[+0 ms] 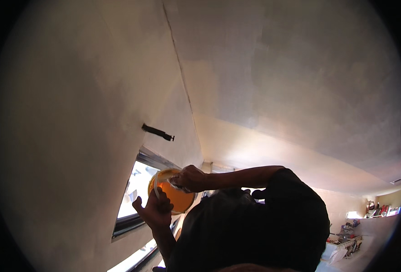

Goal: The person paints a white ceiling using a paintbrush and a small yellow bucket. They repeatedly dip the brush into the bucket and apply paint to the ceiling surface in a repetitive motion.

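Note:
An orange bucket is tilted in front of me, beside the window. Its pale curved handle runs up from my left hand. That hand's fingers are wrapped round the handle, with the thumb sticking out to the left. Over the bucket's right rim reaches my right hand, fingers closed. Something greyish shows at its fingertips, too dark and small to name. What lies in the bottom of the bucket is hidden from me.
Left of the bucket is a bright window with a dark frame. A dark bracket-like piece is fixed to the plastered wall above it. The pale ceiling spreads overhead. Cluttered shelves stand at the far right.

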Motion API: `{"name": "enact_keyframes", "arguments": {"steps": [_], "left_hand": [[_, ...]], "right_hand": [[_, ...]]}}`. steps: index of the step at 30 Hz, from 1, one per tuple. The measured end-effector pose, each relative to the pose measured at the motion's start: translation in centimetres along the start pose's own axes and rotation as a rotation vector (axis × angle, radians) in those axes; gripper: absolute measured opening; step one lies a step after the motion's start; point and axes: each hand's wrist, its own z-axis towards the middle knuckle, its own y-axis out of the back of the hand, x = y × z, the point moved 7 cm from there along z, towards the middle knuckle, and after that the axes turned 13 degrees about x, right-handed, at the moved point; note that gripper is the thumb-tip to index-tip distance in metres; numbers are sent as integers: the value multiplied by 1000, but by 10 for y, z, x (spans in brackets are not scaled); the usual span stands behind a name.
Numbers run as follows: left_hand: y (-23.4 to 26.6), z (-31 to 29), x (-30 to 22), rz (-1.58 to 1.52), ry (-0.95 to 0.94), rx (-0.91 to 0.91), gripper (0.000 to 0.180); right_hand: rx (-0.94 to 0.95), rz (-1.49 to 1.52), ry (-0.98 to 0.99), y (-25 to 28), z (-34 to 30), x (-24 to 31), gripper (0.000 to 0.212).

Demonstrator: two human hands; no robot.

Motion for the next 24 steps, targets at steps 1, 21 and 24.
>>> {"name": "enact_keyframes", "arguments": {"steps": [1,21,24], "left_hand": [[-1,-3,2,3,9,-12,78],[15,11,-10,-3,-40,136,64],[30,9,-10,-113,-26,150,78]], "right_hand": [[42,-9,-36,-4,1,1,41],[74,848,-320,-11,11,-3,12],[135,1040,-418,-28,9,-11,18]]}}
